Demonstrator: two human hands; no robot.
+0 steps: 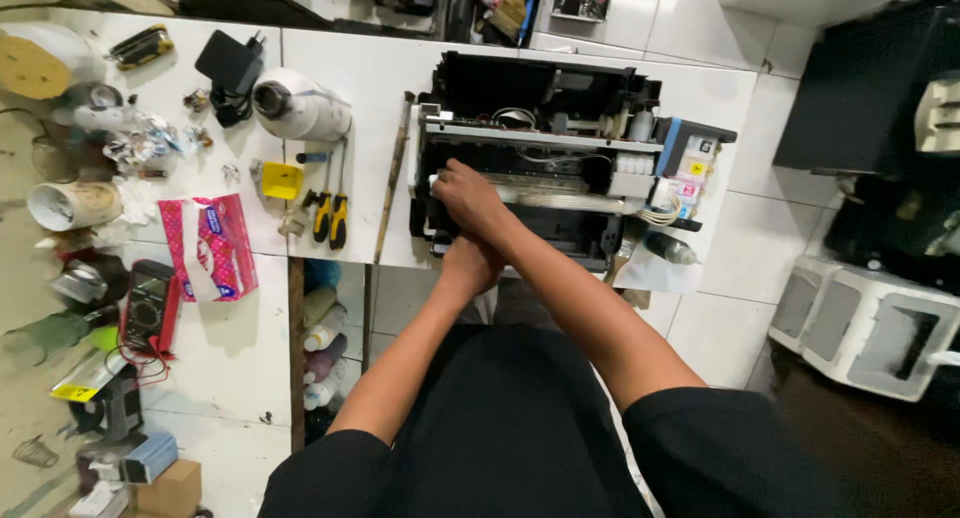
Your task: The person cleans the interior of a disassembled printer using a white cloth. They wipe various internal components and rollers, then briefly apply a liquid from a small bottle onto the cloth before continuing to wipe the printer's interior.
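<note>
An opened black printer (560,88) with its cover off sits on the white table (370,68); its metal rail, cables and the ink tank block (690,168) at its right side are exposed. My right hand (468,196) reaches across into the printer's left interior, fingers curled on a small white part by the rail. My left hand (470,265) is at the printer's front edge, partly hidden under my right wrist, so its fingers do not show. My forearms cross in front of me.
Left of the printer lie a thin rod (392,178), two yellow-and-black screwdrivers (330,218), a white roll (300,106), a pink tissue pack (210,248), a multimeter (148,308) and a black adapter (230,63). Bottles (320,338) stand below the table. White printers (870,328) sit on the floor at right.
</note>
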